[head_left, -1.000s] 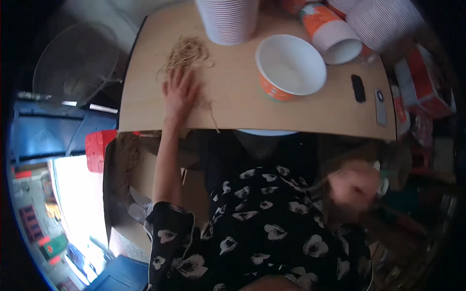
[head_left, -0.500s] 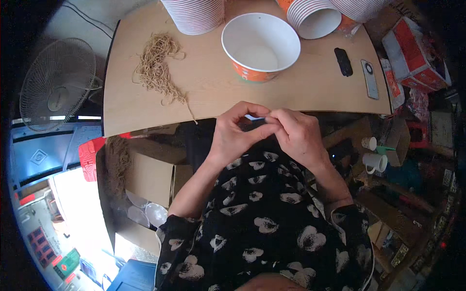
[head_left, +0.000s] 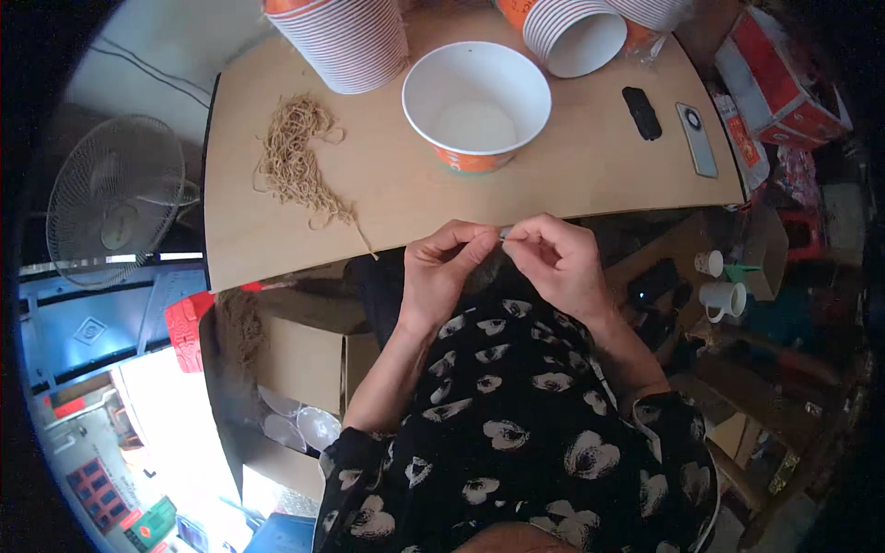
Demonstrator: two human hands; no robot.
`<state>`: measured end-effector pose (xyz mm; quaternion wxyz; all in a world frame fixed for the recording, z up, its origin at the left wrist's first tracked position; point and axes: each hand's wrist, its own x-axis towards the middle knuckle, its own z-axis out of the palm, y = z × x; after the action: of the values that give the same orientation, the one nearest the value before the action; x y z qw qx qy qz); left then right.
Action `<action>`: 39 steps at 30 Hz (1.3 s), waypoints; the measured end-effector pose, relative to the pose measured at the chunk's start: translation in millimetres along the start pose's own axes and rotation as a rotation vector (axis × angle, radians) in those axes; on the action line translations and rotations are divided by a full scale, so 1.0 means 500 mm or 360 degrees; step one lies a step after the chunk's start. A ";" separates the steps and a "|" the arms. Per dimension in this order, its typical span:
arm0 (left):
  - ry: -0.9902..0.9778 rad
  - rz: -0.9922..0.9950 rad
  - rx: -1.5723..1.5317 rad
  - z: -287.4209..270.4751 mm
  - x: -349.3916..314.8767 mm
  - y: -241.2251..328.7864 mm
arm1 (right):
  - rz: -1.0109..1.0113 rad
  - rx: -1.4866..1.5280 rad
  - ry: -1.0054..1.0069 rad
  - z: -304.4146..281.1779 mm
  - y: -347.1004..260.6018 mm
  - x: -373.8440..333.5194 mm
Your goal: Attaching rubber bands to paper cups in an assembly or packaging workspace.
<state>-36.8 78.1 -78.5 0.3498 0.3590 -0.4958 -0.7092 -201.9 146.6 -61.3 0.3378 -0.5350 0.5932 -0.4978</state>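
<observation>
In front of my body, just off the table's near edge, my left hand [head_left: 442,272] and my right hand [head_left: 564,263] meet with fingertips almost touching. Each is closed in a pinch of thumb and forefinger. Something tiny sits between the tips, too small to name. Beyond them on the table stands a large white paper bucket [head_left: 475,97] with an orange outside, its inside showing no contents. To its left lies a tangle of thin tan cords [head_left: 300,161], with one strand trailing to the table edge near my left hand.
A tall stack of paper buckets [head_left: 346,46] stands at the back of the wooden table [head_left: 387,194]; another stack [head_left: 585,44] lies on its side. A phone [head_left: 698,143] and a black object [head_left: 642,113] rest at right. A fan [head_left: 115,207] is at left, a cardboard box [head_left: 304,359] below.
The gap between my hands has narrowed, and both now pinch at the tips, my right fingers more curled. The view has shifted a little, so the table things sit lower and leftward.
</observation>
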 end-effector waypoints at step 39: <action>-0.0078 0.0725 0.1172 -0.013 0.113 0.180 | -0.0399 0.0296 0.0411 0.056 -0.025 0.116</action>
<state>-46.7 3.1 -3.3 0.3340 0.3243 -0.7905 -0.3979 -183.8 84.7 -49.5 0.2424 -0.5029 0.5118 -0.6530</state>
